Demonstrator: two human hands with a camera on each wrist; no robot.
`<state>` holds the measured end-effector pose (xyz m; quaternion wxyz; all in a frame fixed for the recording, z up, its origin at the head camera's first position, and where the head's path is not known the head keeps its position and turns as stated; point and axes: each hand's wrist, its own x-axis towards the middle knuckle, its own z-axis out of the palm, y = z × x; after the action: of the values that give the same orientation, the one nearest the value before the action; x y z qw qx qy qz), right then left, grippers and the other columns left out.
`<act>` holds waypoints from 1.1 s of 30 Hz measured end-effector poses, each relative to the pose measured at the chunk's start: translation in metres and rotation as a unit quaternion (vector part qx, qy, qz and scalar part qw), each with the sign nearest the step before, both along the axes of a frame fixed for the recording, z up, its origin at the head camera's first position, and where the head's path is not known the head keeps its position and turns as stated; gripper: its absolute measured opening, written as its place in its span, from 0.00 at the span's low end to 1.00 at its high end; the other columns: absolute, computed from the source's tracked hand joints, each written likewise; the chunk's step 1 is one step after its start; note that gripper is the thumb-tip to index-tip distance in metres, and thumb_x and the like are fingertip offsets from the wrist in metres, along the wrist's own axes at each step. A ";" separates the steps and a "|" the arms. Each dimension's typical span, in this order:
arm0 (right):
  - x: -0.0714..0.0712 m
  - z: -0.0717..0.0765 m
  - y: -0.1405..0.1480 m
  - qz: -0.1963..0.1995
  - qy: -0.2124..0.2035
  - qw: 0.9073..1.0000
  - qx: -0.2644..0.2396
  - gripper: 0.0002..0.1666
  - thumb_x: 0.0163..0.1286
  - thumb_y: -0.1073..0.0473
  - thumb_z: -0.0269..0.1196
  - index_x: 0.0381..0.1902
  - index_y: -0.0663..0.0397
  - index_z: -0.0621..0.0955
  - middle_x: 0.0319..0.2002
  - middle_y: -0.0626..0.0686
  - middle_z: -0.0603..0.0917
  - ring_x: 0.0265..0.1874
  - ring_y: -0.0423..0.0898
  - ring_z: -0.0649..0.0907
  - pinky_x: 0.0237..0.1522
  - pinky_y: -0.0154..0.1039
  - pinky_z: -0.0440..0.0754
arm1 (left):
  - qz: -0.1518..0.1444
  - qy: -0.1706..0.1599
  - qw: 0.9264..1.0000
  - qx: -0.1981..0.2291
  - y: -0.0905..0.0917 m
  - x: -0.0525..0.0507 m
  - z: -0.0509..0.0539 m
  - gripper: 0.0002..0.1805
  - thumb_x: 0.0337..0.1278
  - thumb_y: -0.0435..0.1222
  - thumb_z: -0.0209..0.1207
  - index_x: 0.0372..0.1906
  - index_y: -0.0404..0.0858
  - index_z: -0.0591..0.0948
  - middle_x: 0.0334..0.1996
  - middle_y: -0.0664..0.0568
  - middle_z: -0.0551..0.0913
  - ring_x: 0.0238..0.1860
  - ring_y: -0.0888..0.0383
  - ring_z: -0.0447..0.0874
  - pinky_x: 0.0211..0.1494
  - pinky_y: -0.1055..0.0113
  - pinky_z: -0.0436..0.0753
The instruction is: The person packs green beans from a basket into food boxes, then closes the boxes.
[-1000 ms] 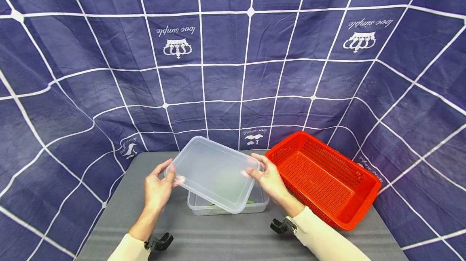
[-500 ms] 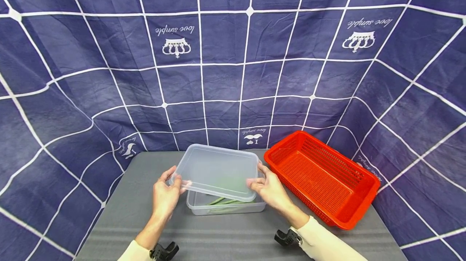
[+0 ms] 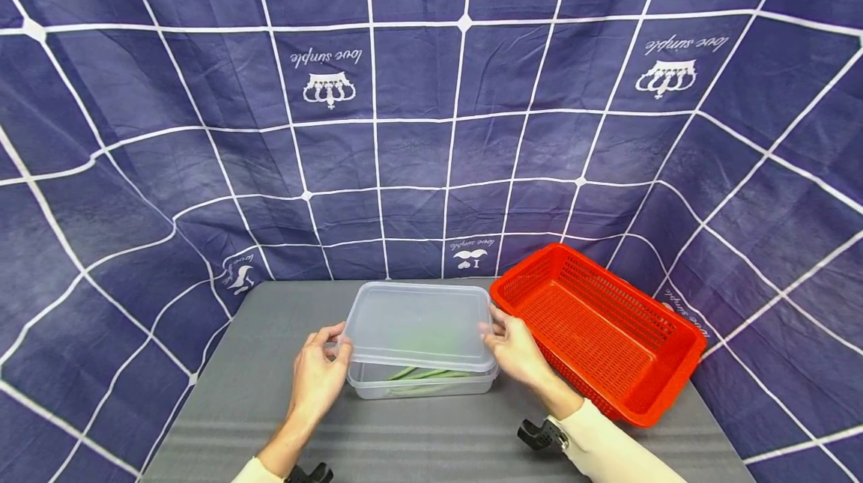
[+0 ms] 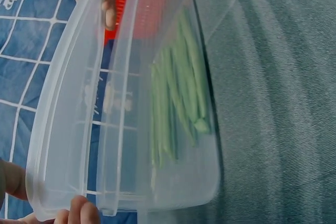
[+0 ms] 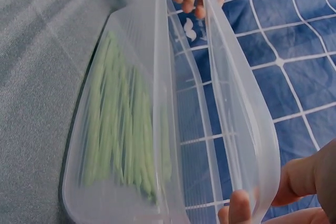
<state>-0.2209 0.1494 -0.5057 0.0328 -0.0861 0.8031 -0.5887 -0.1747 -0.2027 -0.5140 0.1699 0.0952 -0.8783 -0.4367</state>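
Note:
A translucent rectangular lid (image 3: 418, 322) hangs just above a clear plastic container (image 3: 438, 389), its front edge a little apart from the rim. My left hand (image 3: 320, 372) pinches the lid's left end. At the right end, my right hand (image 3: 518, 352) grips it between thumb and fingers. Long green beans (image 4: 181, 77) lie in the container; both wrist views show them through its wall. In the right wrist view a gap separates the lid (image 5: 244, 114) from the container (image 5: 163, 103).
A red perforated plastic basket (image 3: 586, 333) stands at the right, close to my right hand. The table has a grey cloth (image 3: 270, 311). Blue curtain with white grid lines (image 3: 418, 153) encloses the back and sides.
The lid has come down and levelled out from a steep tilt, moving slightly right over the container. Both hands have moved with it, keeping their hold.

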 end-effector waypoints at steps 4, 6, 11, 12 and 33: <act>-0.002 -0.001 0.002 -0.003 0.006 1.000 0.013 0.42 0.83 0.75 0.59 0.88 0.83 0.60 0.77 0.82 0.79 0.76 0.75 0.85 0.76 0.63 0.86 | -0.002 -0.002 1.000 -0.008 0.002 0.002 -0.004 0.18 0.78 0.34 0.68 0.67 0.35 0.92 0.54 0.41 0.92 0.49 0.49 0.97 0.44 0.69 0.83; -0.003 -0.002 0.002 -0.006 0.009 1.000 0.017 0.42 0.82 0.76 0.58 0.88 0.82 0.60 0.81 0.81 0.74 0.79 0.74 0.82 0.78 0.62 0.82 | -0.002 -0.007 1.000 -0.013 0.004 0.003 -0.005 0.18 0.79 0.34 0.68 0.67 0.36 0.92 0.54 0.42 0.92 0.50 0.49 0.96 0.46 0.68 0.83; -0.004 -0.002 0.002 0.002 0.018 1.000 0.016 0.44 0.76 0.80 0.54 0.88 0.84 0.59 0.87 0.80 0.64 0.85 0.75 0.73 0.82 0.62 0.72 | -0.001 -0.014 0.999 -0.029 0.005 0.003 -0.010 0.19 0.78 0.34 0.67 0.68 0.36 0.91 0.54 0.43 0.92 0.51 0.49 0.93 0.51 0.63 0.83; -0.004 -0.001 0.002 0.004 0.023 1.000 0.018 0.44 0.76 0.81 0.54 0.87 0.85 0.60 0.87 0.80 0.63 0.85 0.75 0.73 0.81 0.62 0.72 | -0.001 -0.013 0.999 -0.031 0.006 0.003 -0.011 0.19 0.78 0.33 0.67 0.67 0.36 0.91 0.54 0.43 0.92 0.51 0.49 0.93 0.51 0.62 0.83; -0.004 -0.009 0.005 0.008 0.032 0.998 0.051 0.44 0.76 0.79 0.55 0.88 0.84 0.60 0.86 0.80 0.67 0.83 0.76 0.76 0.81 0.67 0.77 | -0.008 -0.007 0.998 -0.054 0.008 0.004 -0.019 0.19 0.73 0.32 0.68 0.65 0.33 0.92 0.49 0.44 0.92 0.48 0.49 0.91 0.54 0.55 0.84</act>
<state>-0.2253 0.1548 -0.5146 0.0159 -0.1101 0.8319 -0.5436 -0.1711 -0.1947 -0.5333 0.1648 0.0816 -0.9025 -0.3895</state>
